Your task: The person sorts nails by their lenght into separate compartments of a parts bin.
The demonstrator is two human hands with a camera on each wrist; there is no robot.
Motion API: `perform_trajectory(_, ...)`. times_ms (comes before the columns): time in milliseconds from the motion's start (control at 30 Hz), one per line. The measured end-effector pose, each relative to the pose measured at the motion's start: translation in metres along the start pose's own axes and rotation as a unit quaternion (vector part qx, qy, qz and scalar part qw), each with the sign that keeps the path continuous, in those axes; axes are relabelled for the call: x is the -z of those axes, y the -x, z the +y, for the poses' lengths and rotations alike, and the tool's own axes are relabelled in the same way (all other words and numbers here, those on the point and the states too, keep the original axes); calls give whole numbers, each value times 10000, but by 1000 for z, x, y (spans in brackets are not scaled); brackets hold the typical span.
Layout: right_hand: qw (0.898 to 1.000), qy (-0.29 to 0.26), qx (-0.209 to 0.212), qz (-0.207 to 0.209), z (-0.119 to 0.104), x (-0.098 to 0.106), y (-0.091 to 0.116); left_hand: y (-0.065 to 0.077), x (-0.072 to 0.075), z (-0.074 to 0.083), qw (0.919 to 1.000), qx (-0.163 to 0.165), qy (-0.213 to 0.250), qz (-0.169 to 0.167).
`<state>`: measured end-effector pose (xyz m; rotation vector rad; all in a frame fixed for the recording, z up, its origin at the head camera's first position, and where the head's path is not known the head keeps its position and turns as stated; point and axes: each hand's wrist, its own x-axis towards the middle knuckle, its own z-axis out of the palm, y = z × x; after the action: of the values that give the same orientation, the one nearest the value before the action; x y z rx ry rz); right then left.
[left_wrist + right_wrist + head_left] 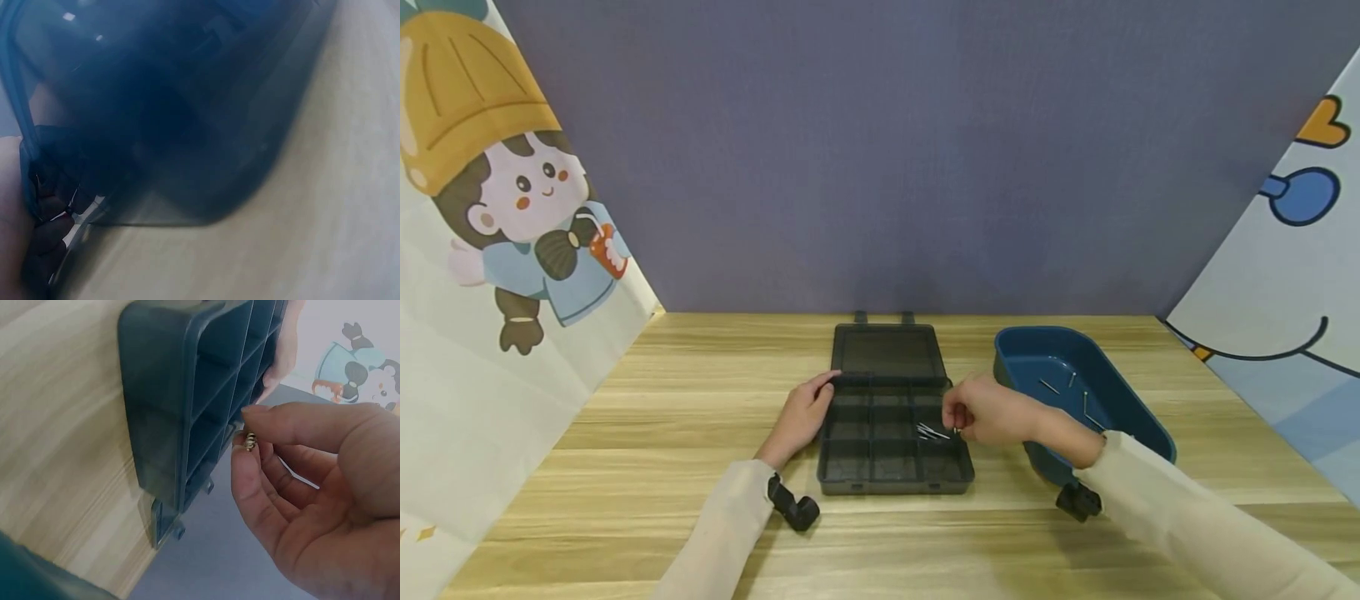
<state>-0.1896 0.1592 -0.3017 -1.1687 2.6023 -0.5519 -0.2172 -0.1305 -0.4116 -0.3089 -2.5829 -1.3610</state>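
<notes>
A dark translucent compartment box (887, 486) lies on the table with its lid (891, 350) folded back. My left hand (801, 421) rests along the box's left edge, fingers extended; in the left wrist view, the box's blurred wall (187, 156) fills much of the picture. Over the right column of compartments, my right hand (992, 408) pinches a small brass-coloured screw (250, 441) between thumb and index finger, its threaded end showing. Several thin silver fasteners (931, 432) lie in the right-hand compartment under those fingertips.
At the right stands a deep blue basin (1108, 375) with a few long thin metal fasteners (1049, 387) in it, under my right forearm. A purple-grey panel (880, 167) rises behind the wood-grain table (647, 467). Printed cartoon panels (542, 200) flank both sides.
</notes>
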Motion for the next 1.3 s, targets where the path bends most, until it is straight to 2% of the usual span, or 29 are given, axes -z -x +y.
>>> perform_trajectory(333,9999,-54,24,-124,-3,-12,-4,0,-1,0,10000,3,-14,-23)
perform_trajectory(533,9998,17,3,-173,-4,-15,-5,0,-2,0,10000,-50,-1,41)
perform_trajectory(833,9996,19,-146,-223,-5,-16,-4,0,-1,1,10000,46,14,-28)
perform_trajectory(1167,9987,-2,-490,-146,0,-1,8,-1,-1,0,10000,-11,-23,-1)
perform_trajectory(1300,9991,109,-411,6,7,6,16,-1,-1,0,10000,54,-50,-4)
